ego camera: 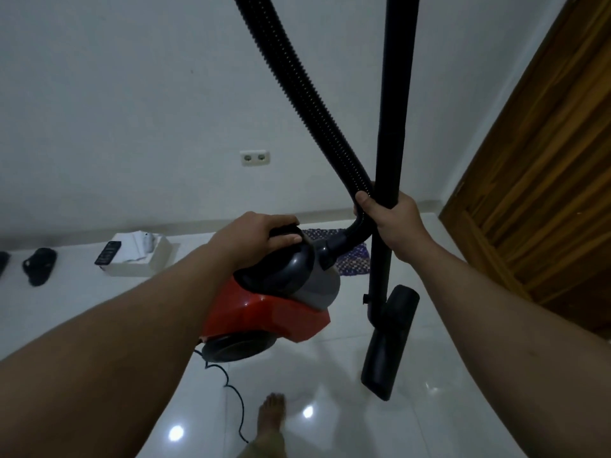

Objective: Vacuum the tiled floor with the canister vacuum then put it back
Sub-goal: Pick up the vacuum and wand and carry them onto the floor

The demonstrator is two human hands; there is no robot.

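Head view: hose (297, 94) and wand (395, 94) cut off overhead.

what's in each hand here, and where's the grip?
Left hand grips the black top carry handle of the red-and-grey canister vacuum. Right hand grips the black rigid wand tube together with the ribbed black hose.
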